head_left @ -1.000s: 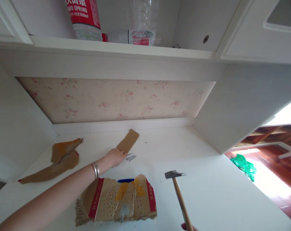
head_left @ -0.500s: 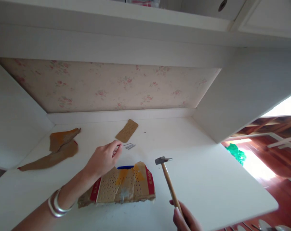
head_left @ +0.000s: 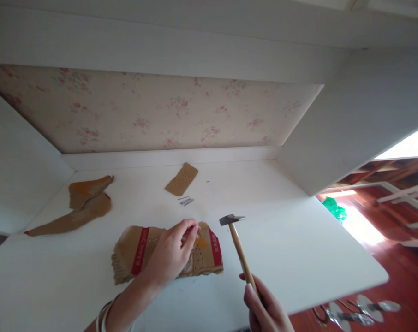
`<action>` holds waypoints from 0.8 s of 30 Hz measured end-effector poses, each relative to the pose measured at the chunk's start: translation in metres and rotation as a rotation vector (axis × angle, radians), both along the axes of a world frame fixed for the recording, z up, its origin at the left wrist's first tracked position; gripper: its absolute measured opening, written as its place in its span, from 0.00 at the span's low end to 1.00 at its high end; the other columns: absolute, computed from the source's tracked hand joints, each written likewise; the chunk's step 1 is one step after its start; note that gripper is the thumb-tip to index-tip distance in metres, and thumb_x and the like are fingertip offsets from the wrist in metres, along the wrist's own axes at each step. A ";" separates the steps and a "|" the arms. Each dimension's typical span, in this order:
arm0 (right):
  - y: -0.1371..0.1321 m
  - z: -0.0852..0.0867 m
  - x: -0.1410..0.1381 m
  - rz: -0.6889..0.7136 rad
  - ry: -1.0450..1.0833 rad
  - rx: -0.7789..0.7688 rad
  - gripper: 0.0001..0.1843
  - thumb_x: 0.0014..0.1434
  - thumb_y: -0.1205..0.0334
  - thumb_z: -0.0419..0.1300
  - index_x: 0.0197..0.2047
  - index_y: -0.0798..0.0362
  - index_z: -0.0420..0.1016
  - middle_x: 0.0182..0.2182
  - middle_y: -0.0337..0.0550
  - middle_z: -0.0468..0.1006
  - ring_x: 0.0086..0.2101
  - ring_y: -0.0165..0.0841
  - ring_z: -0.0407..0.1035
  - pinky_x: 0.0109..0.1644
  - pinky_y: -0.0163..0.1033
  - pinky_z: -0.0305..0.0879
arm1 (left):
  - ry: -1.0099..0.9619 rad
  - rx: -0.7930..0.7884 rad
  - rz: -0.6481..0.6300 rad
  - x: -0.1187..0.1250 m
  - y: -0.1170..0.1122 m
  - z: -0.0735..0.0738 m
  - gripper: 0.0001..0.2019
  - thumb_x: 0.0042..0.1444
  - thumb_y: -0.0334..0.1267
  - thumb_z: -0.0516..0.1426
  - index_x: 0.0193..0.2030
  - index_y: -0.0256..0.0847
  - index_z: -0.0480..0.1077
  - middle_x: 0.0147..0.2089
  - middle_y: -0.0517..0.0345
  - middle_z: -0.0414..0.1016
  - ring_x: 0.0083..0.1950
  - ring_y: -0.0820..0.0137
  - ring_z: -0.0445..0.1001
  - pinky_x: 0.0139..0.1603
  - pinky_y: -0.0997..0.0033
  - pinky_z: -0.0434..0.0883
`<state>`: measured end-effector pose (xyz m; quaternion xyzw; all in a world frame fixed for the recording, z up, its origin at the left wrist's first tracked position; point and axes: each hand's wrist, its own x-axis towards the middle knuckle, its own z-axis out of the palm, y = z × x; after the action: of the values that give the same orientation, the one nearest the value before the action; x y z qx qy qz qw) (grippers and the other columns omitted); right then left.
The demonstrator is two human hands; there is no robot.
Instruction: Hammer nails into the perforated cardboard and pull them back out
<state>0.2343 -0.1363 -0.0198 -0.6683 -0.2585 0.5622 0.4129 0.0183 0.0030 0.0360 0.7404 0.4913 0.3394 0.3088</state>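
Note:
My left hand [head_left: 176, 251] is closed in a pinch over a piece of cardboard [head_left: 126, 251] with red bands and many punched holes. Between its fingertips there seems to be a thin nail, mostly hidden by the fingers. My right hand [head_left: 266, 306] grips the wooden handle of a hammer [head_left: 241, 253], whose metal head is raised to the right of the cardboard. Several loose nails [head_left: 186, 201] lie on the white tabletop [head_left: 264, 193], beyond the left hand.
A small perforated cardboard piece [head_left: 182, 180] lies behind the nails. Torn cardboard scraps [head_left: 87, 203] are at the left. White side panels [head_left: 337, 120] enclose the tabletop, with floral backing [head_left: 177, 115] behind. Glass-like items [head_left: 354, 313] stand below the front right edge.
My left hand has moved from beside the nails toward me and right, over the cardboard. The hammer stays in my right hand. The view has tilted down slightly.

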 end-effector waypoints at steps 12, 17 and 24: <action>0.000 0.001 0.002 0.022 -0.023 0.004 0.42 0.50 0.25 0.58 0.51 0.55 0.72 0.16 0.24 0.52 0.15 0.23 0.44 0.14 0.29 0.38 | 0.077 0.117 -0.040 0.000 0.000 -0.019 0.07 0.68 0.38 0.51 0.46 0.45 0.69 0.40 0.59 0.81 0.38 0.69 0.81 0.43 0.72 0.75; 0.004 0.007 0.002 0.067 -0.033 0.013 0.41 0.50 0.25 0.58 0.50 0.55 0.74 0.14 0.24 0.51 0.14 0.24 0.49 0.15 0.29 0.41 | 0.111 0.227 -0.067 -0.001 0.001 -0.023 0.07 0.68 0.36 0.51 0.48 0.43 0.69 0.43 0.56 0.82 0.41 0.69 0.82 0.46 0.71 0.76; 0.004 0.006 -0.001 0.074 -0.033 0.024 0.40 0.52 0.28 0.59 0.51 0.56 0.74 0.15 0.24 0.52 0.14 0.24 0.48 0.15 0.29 0.41 | 0.145 0.310 -0.079 0.001 0.002 -0.024 0.06 0.67 0.36 0.53 0.46 0.42 0.70 0.40 0.57 0.82 0.36 0.70 0.82 0.43 0.71 0.78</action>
<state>0.2337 -0.1323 -0.0141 -0.6624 -0.2967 0.5627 0.3957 0.0188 0.0053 0.0118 0.8204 0.4243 0.3444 0.1680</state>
